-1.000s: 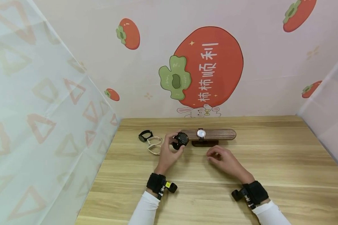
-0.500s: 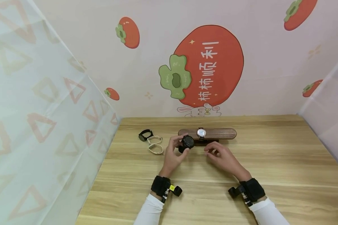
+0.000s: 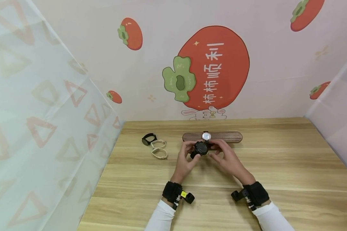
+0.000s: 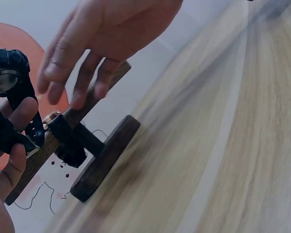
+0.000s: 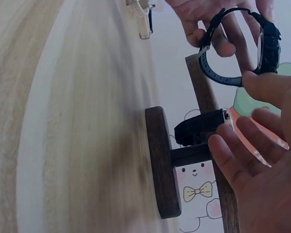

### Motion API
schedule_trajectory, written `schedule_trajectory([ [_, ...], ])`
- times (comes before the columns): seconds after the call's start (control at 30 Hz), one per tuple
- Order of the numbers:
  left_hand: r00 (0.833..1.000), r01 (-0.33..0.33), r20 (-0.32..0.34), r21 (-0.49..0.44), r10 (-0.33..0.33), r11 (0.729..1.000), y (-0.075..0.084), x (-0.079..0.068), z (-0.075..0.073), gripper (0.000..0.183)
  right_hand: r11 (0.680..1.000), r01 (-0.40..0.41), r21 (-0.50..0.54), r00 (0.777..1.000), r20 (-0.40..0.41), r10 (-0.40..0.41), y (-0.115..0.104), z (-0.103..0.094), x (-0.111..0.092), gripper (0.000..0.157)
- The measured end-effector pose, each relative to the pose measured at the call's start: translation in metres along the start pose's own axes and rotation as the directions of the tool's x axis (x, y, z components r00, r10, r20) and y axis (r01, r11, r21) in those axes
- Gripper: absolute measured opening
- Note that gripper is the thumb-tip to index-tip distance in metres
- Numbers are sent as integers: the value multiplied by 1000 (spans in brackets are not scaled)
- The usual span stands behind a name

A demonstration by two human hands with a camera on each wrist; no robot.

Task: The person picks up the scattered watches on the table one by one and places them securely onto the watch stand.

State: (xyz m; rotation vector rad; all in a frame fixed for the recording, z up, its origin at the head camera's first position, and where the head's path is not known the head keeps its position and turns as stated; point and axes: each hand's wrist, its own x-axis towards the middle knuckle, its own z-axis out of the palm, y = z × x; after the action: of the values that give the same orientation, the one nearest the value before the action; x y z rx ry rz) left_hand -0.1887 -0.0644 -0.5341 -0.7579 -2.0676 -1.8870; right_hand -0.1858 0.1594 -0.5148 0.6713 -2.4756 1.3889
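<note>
Watch (image 3: 201, 148), black, strap buckled into a loop: it has shifted right over the last second, carried in the left grip (image 3: 186, 159), while the right grip (image 3: 227, 158) has closed the gap to meet it. Both grips now flank it, so I'd call the work 2-handed from here, probably adjusting or handing over.

Left grip: narrow, pinching the watch, thumb on the near side, fingers on the far side. Right grip: fairly wide, fingers loosely spread. From the right wrist, 1 right digit overlaps the strap; can't tell if it's contact or just in front.

Watch sits between the grips, held above the tabletop (image 3: 124, 195). Stand (image 3: 231, 137) is just beyond them, bearing 1 silver watch (image 3: 206, 137). Left of the left grip, well apart: 2 cream loops (image 3: 158, 148) and a dark band (image 3: 149, 139).
</note>
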Motion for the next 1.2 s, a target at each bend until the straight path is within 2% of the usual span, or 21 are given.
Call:
schedule_trajectory([
  [0.2,999,29,40,-31,-28,999,-1,0,6,46,999,31,20,999,38,-31,-2,-4,-1,63],
  [0.37,997,48,56,-50,-45,998,0,-1,6,45,997,74,25,994,83,-76,-5,-6,-3,61],
  [0.57,997,20,71,-50,-16,999,-2,0,6,44,996,88,24,994,66,-89,-4,-6,-5,57],
  [0.73,998,-14,62,-42,17,999,-5,1,5,43,998,60,20,997,51,-61,-4,-6,-5,52],
  [0.97,999,21,41,-41,-20,999,-3,-1,6,41,998,22,67,999,39,-24,-5,-8,-4,48],
  [1.2,999,34,-23,-78,-36,996,-3,-1,9,29,996,-14,92,1000,21,12,-3,-9,-4,45],
])
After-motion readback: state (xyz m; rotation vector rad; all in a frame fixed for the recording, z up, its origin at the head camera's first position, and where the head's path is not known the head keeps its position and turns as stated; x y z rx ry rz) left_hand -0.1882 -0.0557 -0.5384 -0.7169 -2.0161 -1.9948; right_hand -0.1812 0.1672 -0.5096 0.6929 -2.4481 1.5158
